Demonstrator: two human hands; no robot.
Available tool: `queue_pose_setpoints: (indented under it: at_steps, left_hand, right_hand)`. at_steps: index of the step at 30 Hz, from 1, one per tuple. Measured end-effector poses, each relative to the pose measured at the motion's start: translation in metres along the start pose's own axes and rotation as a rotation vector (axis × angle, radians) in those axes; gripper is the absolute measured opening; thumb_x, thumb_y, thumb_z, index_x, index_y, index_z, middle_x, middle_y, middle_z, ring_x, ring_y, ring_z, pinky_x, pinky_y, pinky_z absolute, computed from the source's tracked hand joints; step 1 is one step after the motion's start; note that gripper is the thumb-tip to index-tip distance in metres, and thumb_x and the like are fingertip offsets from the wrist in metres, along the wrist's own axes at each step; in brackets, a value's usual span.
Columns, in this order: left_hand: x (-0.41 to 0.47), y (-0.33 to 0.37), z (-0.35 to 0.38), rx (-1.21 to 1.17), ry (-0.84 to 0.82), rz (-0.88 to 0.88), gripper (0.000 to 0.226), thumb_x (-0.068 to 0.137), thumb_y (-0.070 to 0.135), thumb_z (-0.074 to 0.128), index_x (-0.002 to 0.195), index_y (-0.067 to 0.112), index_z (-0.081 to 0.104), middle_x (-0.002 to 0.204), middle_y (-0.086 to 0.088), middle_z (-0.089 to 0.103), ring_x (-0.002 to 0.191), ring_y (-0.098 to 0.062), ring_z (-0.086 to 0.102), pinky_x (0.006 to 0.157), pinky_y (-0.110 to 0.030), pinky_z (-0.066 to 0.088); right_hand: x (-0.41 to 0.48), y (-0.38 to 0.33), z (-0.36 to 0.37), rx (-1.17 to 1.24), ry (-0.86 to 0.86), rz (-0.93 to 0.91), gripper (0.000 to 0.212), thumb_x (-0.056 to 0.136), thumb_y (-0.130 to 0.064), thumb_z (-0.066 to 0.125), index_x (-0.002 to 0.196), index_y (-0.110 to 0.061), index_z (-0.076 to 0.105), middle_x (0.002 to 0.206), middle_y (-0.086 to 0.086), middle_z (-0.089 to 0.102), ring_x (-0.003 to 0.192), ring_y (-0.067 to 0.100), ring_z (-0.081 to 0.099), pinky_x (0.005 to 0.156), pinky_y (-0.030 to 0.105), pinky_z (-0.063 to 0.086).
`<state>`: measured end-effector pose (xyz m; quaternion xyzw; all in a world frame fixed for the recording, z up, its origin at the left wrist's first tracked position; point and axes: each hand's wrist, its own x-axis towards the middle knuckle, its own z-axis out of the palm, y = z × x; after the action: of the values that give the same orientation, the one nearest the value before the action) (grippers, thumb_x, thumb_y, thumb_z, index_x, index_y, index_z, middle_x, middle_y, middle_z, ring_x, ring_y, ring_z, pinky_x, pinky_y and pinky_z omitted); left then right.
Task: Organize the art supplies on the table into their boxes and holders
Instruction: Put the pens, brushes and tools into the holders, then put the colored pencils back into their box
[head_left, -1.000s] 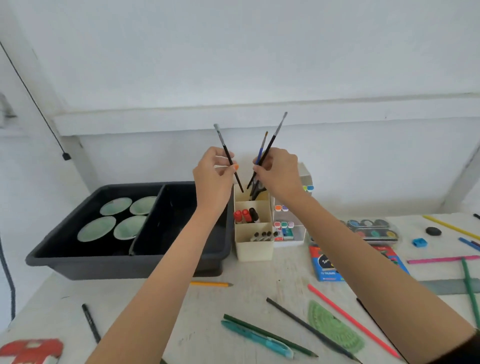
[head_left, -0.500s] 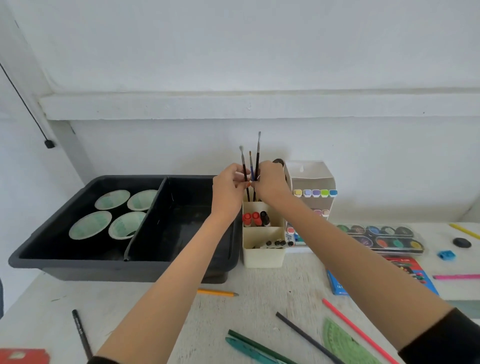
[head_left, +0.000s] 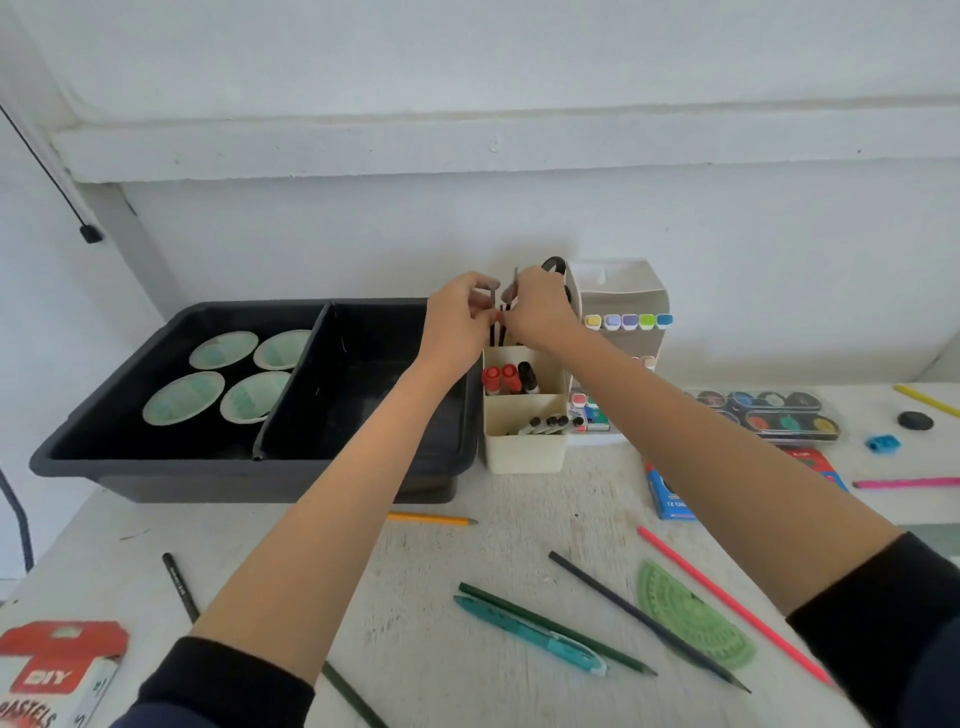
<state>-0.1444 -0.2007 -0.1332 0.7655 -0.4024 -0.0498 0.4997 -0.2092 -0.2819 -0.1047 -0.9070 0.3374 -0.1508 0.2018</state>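
At about 8 o'clock in the view, the red and white carton (head_left: 57, 670) on the table carries "DIY" in white on its red band, with "PASTELS" in red capitals beneath it, cut by the frame edge. At about 4 o'clock, the blue box (head_left: 670, 493) partly under the right forearm shows "12" and then letters too blurred to read. Fine print on the black pencil (head_left: 179, 587) at 8 o'clock and the marks on the green protractor (head_left: 691, 618) at 5 o'clock are also too small to read.

Four paper bowls (head_left: 183, 397), two hands (head_left: 457, 327), one protractor (head_left: 693, 616), one sharpener (head_left: 882, 443), two pink pencils (head_left: 727, 597).
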Motion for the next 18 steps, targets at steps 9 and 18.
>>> queue_pose_setpoints:
  at_steps: [9,18]
  left_hand:
    - [-0.047,0.051,-0.021,-0.095,0.233,0.060,0.036,0.092,-0.003,0.046,0.123,0.013,0.054,0.122,-0.003,0.060,0.110,-0.009,0.054,0.080,-0.001,0.040]
    - [-0.121,0.106,0.010,-0.424,0.240,0.065,0.022,0.088,0.004,0.053,0.099,0.021,0.065,0.096,0.003,0.069,0.094,-0.008,0.062,0.090,-0.032,0.050]
  right_hand:
    - [-0.047,-0.010,-0.043,0.204,0.148,-0.032,0.039,0.087,-0.001,0.055,0.125,-0.003,0.046,0.117,0.016,0.056,0.099,0.025,0.059,0.080,0.026,0.046]
    - [-0.159,0.038,-0.088,0.536,0.338,0.030,0.023,0.085,-0.002,0.054,0.099,-0.014,0.066,0.083,0.006,0.068,0.070,0.020,0.065,0.067,0.026,0.054]
